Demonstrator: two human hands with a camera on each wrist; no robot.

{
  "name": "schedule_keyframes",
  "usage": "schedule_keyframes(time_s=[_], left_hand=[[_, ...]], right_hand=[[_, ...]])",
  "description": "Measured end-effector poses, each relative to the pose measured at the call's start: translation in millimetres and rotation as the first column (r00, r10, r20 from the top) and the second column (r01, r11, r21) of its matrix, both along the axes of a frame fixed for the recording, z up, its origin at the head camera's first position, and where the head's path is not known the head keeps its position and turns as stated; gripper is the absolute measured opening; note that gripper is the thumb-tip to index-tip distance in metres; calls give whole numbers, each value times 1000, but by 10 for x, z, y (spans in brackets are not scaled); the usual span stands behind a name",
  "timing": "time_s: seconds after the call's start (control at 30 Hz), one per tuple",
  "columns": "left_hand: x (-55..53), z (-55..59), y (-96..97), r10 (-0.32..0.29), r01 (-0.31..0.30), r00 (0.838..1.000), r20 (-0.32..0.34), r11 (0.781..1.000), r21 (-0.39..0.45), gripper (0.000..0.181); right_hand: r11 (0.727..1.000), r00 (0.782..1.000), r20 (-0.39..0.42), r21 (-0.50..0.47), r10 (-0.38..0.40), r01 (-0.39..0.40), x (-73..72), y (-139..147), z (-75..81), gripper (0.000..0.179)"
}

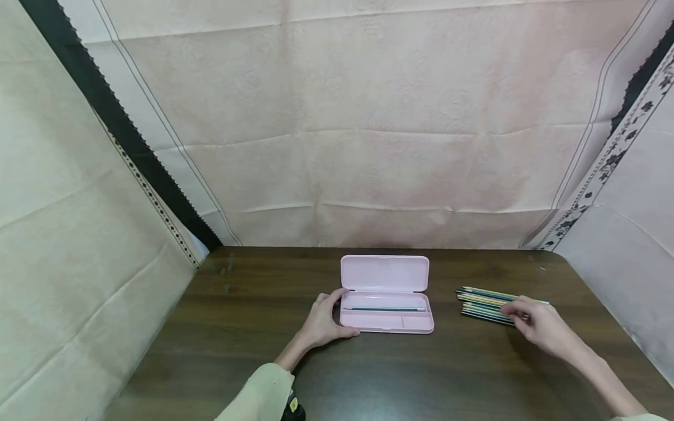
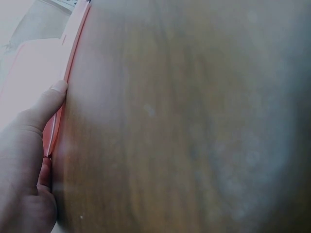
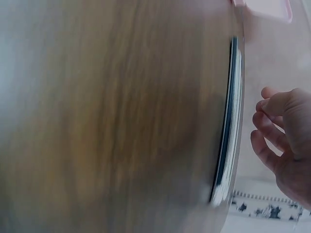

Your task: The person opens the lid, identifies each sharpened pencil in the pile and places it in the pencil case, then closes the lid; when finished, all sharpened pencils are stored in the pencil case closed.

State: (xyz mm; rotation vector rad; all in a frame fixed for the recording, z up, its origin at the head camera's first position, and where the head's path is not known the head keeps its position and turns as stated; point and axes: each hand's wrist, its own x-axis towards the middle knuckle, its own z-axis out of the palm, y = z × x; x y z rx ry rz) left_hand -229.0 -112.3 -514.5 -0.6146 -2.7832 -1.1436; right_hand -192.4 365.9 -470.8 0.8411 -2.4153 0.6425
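A pink pencil case lies with its lid tipped back; one dark green pencil is in its upper part. At the case's left end, my left hand grips it, thumb on the front edge and fingers toward the hinge. In the left wrist view the thumb presses the case's side. Several green, yellow and dark pencils lie in a row to the right. My right hand hovers over their right part, fingers loosely bent. The right wrist view shows it just above the pencils, no pencil between the fingers.
Everything sits on a dark brown wooden table. Light cloth hangs behind the back edge and along both sides. A small dark object with a yellow mark shows by the left sleeve.
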Motion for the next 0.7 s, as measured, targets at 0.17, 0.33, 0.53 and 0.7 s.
schedule_keyframes(time_s=[0.17, 0.33, 0.53, 0.7], left_hand=[[2, -3, -5, 5, -5, 1000, 16, 1000, 6, 91], [5, 5, -10, 9, -9, 1000, 5, 1000, 9, 91], [2, 8, -13, -1, 1, 1000, 4, 1000, 15, 91], [-9, -1, -10, -8, 8, 1000, -3, 1000, 11, 91]], right_hand=[[997, 998, 10, 30, -70, 70, 34, 243, -40, 37], [993, 992, 46, 38, -115, 113, 71, 419, -94, 38], [989, 989, 40, 5, -145, 145, 109, 544, -125, 40], [985, 983, 52, -3, -174, 174, 109, 607, -146, 39]])
